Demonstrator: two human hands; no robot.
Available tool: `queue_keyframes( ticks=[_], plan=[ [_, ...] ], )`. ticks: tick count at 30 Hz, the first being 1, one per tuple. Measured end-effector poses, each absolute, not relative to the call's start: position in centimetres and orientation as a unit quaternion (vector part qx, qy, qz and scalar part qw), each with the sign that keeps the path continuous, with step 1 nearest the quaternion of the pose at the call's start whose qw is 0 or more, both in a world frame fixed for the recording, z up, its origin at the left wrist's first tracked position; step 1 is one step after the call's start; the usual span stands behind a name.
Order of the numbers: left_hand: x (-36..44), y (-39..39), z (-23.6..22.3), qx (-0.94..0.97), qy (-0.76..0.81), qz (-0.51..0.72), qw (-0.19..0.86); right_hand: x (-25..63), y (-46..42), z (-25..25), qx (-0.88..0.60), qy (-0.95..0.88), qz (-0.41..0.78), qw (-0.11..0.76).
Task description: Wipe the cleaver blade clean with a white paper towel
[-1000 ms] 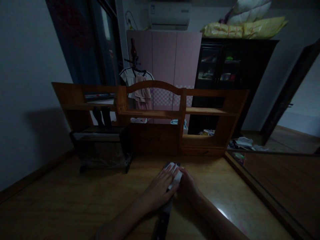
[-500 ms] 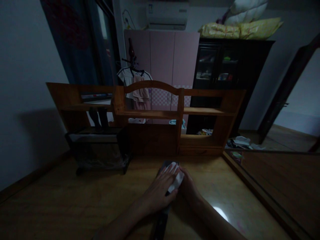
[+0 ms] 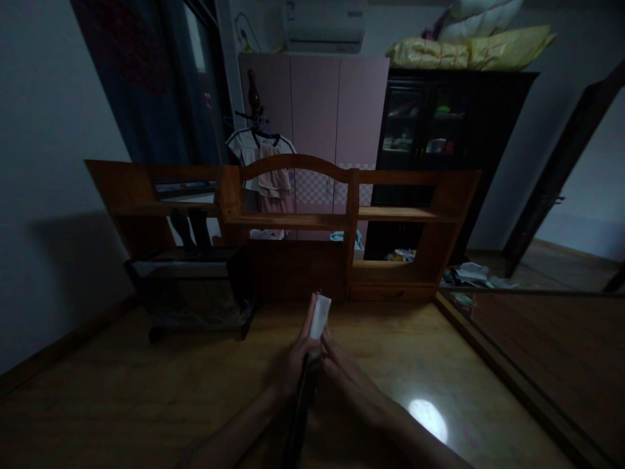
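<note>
Both my hands meet at the middle of a wooden tabletop (image 3: pixel 146 397). Between them stands a dark knife (image 3: pixel 297 417) turned up on its edge, its black handle pointing toward me. A folded white tissue (image 3: pixel 319 315) covers the far end of the blade. My left hand (image 3: pixel 291 362) presses against the left side of the blade and tissue with its fingers closed on them. My right hand (image 3: pixel 342 372) pinches the knife from the right side, just below the tissue. The dim light hides most of the blade.
A wooden shelf unit (image 3: pixel 351 221) stands across the back of the table. A black rack (image 3: pixel 190 286) sits at the back left, beside the wall. The table's right edge (image 3: pixel 488 352) runs diagonally, with the floor beyond. A light glare (image 3: pixel 428 418) shows right of my hands.
The knife lay flat with both hands pressing the tissue on it; now it is tilted up on edge between my hands, with the tissue raised at its far end.
</note>
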State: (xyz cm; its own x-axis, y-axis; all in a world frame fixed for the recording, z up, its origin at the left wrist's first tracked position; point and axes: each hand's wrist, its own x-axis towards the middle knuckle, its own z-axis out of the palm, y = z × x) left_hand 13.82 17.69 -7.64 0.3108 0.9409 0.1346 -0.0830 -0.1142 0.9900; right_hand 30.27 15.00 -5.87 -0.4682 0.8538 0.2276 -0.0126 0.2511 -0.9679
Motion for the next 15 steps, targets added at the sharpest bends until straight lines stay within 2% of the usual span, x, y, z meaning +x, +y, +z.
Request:
queue_keyframes(
  ticks=[4, 7, 11, 15],
  plan=[
    [14.1, 19.1, -8.2, 0.545, 0.366, 0.485, 0.577, 30.3, 15.2, -5.5, -0.331, -0.773, 0.396, 0.370],
    [14.2, 19.9, -8.1, 0.458, 0.367, 0.503, 0.634, 30.6, 15.4, -4.7, -0.332, -0.798, 0.341, 0.370],
    [14.6, 19.9, -8.1, 0.390, 0.325, 0.489, 0.709, 31.0, 15.6, -4.4, -0.350, -0.781, 0.325, 0.402],
    [15.5, 19.0, -7.6, 0.410, 0.299, 0.468, 0.723, 30.9, 16.3, -5.0, -0.407, -0.712, 0.340, 0.460]
  ],
)
